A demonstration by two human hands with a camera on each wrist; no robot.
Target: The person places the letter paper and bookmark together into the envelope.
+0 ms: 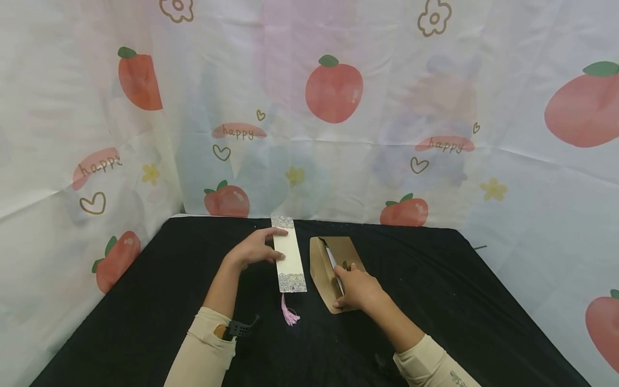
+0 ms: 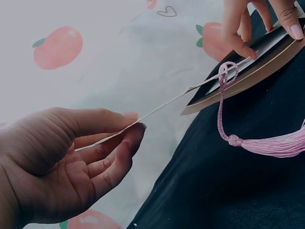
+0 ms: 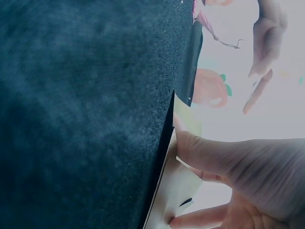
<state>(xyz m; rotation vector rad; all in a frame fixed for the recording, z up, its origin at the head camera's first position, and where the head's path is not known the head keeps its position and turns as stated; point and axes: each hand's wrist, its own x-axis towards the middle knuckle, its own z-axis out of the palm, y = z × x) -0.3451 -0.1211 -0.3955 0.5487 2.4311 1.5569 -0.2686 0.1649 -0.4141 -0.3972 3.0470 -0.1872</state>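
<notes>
One bookmark [image 1: 290,260] lay between the two hands, left of a brown envelope [image 1: 345,246] and over the black cloth [image 1: 420,285]. Its long axis ran away from the person, almost straight, with the far end leaning slightly to the left. A silvery lace-patterned band crossed each end of the cream strip; the far one reached the back edge of the cloth, while the near one pointed back toward the person and carried a pink tassel [image 1: 288,312], its strands trailing the same way.

The left hand [image 1: 256,247] pinched the strip by its left long edge between thumb and fingers. The left wrist view showed the strip edge-on, with the tassel's cord looped at the end away from that hand.

The envelope, just right of the bookmark and apart from it, slanted more, from far left to near right; its flap [image 1: 319,271] was open on the side facing the bookmark. Something white [image 1: 330,257] showed in its mouth. The right hand [image 1: 358,287] touched the envelope at this mouth, thumb and forefinger well apart; whether it gripped the paper could not be told. A dark strap [image 1: 242,328] circled the left wrist.
</notes>
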